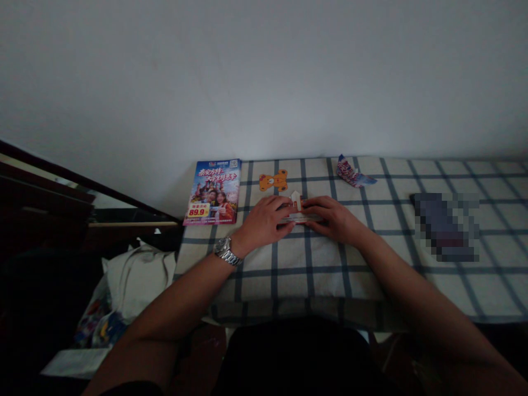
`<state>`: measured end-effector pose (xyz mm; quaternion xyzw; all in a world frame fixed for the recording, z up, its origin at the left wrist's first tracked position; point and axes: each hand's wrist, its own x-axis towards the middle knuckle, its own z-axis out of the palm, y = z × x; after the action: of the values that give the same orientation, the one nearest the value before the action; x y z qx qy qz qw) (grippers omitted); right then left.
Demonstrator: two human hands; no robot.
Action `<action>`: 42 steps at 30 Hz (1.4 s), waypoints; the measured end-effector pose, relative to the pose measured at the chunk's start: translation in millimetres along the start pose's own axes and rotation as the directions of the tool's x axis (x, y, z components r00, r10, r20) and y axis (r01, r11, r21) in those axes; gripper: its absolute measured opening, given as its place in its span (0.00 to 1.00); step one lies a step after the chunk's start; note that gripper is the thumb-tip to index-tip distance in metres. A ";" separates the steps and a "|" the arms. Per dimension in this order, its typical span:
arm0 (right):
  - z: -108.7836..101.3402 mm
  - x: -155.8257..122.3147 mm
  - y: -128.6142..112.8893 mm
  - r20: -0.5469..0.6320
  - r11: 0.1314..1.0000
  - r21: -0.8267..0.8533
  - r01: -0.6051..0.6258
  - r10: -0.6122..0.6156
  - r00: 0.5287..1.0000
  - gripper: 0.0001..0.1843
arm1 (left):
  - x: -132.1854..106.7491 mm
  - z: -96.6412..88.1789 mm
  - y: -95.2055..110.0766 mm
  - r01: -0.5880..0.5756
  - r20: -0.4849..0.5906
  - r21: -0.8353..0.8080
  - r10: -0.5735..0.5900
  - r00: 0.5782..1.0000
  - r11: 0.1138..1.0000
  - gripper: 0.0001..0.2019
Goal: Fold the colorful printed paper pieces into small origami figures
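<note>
Both hands rest on a checked cloth [322,264] over a table. My left hand [264,220], with a metal watch [226,251] on its wrist, and my right hand [332,216] press and pinch a small folded paper piece [297,208] between them. A white pointed tip of the paper stands up between the fingertips. Its lower part lies flat under the fingers, partly hidden.
A colourful flyer [213,191] lies at the table's left edge. An orange bear-shaped cutout [273,180] and a folded printed paper shape [350,172] sit near the wall. A blurred dark object [446,225] lies at right. A cloth bag [138,278] sits on the floor, left.
</note>
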<state>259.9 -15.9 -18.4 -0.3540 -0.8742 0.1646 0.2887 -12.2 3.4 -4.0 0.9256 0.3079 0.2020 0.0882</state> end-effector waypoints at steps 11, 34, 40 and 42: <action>0.8 1.2 -2.1 -0.011 1.000 -0.012 -0.005 0.004 1.000 0.15 | 0.1 2.4 -1.9 0.003 0.005 0.028 -0.003 1.000 1.000 0.15; 5.7 5.9 -6.1 -0.081 0.996 -0.051 -0.074 0.070 0.994 0.09 | 4.7 6.5 -2.6 0.040 -0.056 -0.018 -0.041 0.998 0.999 0.12; 6.7 10.4 -8.6 -0.113 0.992 -0.005 -0.129 0.127 0.985 0.08 | 6.4 11.0 -3.2 0.077 -0.069 -0.023 -0.078 0.995 0.997 0.11; 7.6 11.5 -8.6 -0.123 0.990 0.015 -0.143 0.144 0.982 0.08 | 6.7 11.7 -2.9 0.088 -0.068 -0.027 -0.089 0.994 0.996 0.10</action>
<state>244.0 -14.3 -15.6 -0.4246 -0.8263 0.1654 0.3311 -3.8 9.3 -13.3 0.9023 0.3490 0.2333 0.0978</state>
